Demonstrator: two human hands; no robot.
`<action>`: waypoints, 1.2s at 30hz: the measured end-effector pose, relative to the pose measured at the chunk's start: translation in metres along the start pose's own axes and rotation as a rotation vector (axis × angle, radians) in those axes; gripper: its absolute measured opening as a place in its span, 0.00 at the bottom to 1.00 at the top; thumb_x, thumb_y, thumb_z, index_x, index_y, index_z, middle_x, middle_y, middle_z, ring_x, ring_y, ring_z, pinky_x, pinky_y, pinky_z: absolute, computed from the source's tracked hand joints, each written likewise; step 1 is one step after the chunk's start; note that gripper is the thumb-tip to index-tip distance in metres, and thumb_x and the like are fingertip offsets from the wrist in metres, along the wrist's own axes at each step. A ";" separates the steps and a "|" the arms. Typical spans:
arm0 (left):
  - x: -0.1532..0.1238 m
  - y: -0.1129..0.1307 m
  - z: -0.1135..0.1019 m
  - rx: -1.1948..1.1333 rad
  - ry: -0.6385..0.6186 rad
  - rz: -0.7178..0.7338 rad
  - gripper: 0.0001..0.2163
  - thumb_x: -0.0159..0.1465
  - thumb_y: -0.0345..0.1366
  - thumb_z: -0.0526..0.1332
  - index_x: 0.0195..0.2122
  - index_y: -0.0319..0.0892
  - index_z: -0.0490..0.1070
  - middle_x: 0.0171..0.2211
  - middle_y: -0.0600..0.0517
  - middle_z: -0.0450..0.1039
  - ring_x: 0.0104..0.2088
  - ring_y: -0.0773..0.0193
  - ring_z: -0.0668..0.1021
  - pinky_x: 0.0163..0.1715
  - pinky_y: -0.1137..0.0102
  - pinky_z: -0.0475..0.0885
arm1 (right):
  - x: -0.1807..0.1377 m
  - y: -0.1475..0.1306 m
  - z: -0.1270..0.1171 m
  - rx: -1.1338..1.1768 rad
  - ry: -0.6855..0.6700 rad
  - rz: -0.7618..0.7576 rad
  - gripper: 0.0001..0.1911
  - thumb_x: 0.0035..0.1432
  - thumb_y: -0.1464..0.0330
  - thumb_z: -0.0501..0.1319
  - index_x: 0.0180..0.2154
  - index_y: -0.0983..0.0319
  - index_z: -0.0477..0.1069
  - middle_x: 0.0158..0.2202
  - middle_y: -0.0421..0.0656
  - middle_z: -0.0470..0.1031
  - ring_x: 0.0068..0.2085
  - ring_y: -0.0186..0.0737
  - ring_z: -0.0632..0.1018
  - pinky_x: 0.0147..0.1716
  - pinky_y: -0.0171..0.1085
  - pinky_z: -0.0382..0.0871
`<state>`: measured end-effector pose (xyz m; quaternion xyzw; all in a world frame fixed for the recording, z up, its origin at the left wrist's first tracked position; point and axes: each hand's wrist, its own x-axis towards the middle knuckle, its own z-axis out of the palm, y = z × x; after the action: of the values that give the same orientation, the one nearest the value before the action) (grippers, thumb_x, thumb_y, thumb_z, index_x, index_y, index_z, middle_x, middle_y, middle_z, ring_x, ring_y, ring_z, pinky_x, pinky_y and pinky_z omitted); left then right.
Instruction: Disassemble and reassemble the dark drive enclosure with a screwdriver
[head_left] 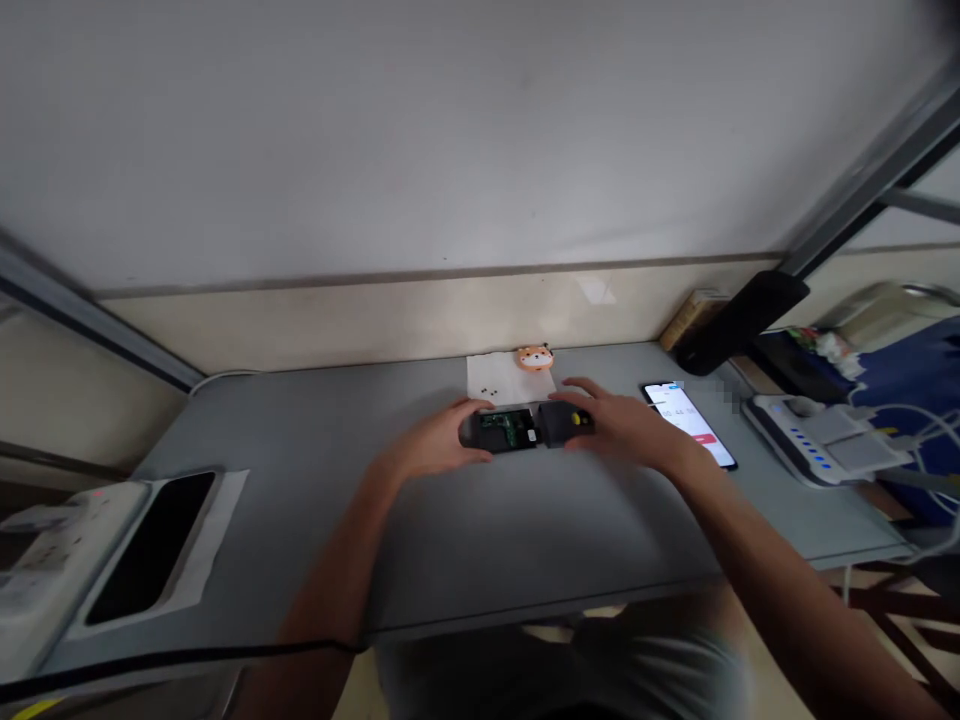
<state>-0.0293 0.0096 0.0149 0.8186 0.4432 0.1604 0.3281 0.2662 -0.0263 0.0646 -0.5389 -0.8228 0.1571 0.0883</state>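
Note:
A flat dark housing with an exposed green circuit board (508, 430) lies over the grey desk in front of me. My left hand (442, 438) grips its left end between thumb and fingers. At its right end is a black boxy part with a yellow mark (559, 424), held by my right hand (611, 425). The two parts touch or nearly touch; I cannot tell whether they are joined. Just behind them lies a white paper sheet (499, 372) with several tiny dark pieces (486, 391), too small to name, and an orange animal-face case (535, 358).
A lit phone (690, 424) lies right of my right hand. Beyond it are a white power strip (817, 445) with cables and a black cylinder (742, 322). A dark-screened phone (154, 545) rests on paper at the left, beside another power strip (82, 550). A wall backs the desk.

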 end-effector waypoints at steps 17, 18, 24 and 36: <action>0.005 0.014 0.004 -0.008 -0.028 -0.134 0.29 0.53 0.41 0.74 0.57 0.48 0.72 0.30 0.57 0.69 0.28 0.63 0.75 0.26 0.71 0.68 | 0.007 0.002 0.004 0.026 -0.214 -0.034 0.25 0.52 0.73 0.68 0.53 0.54 0.73 0.54 0.45 0.76 0.38 0.45 0.81 0.35 0.39 0.70; 0.006 0.015 0.005 0.005 -0.022 -0.131 0.30 0.52 0.41 0.74 0.56 0.48 0.72 0.30 0.57 0.71 0.29 0.62 0.76 0.26 0.71 0.68 | 0.007 -0.001 0.007 -0.018 -0.207 -0.038 0.24 0.53 0.73 0.67 0.52 0.54 0.73 0.54 0.45 0.76 0.37 0.44 0.81 0.34 0.38 0.68; 0.005 0.024 0.008 0.029 0.014 -0.124 0.35 0.53 0.40 0.75 0.63 0.51 0.68 0.34 0.54 0.77 0.36 0.56 0.80 0.34 0.68 0.72 | 0.020 -0.018 0.020 -0.010 -0.192 -0.117 0.20 0.58 0.69 0.67 0.53 0.56 0.71 0.56 0.46 0.75 0.40 0.45 0.81 0.35 0.38 0.68; 0.007 0.010 0.024 0.028 0.108 0.181 0.23 0.57 0.31 0.73 0.54 0.47 0.72 0.54 0.49 0.75 0.49 0.53 0.80 0.48 0.61 0.77 | 0.057 -0.027 0.018 0.906 0.871 0.156 0.33 0.64 0.39 0.47 0.28 0.59 0.69 0.23 0.40 0.67 0.25 0.35 0.69 0.26 0.36 0.63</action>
<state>-0.0059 0.0021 0.0040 0.8501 0.3866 0.2270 0.2762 0.2146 0.0128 0.0564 -0.5211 -0.5216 0.2620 0.6227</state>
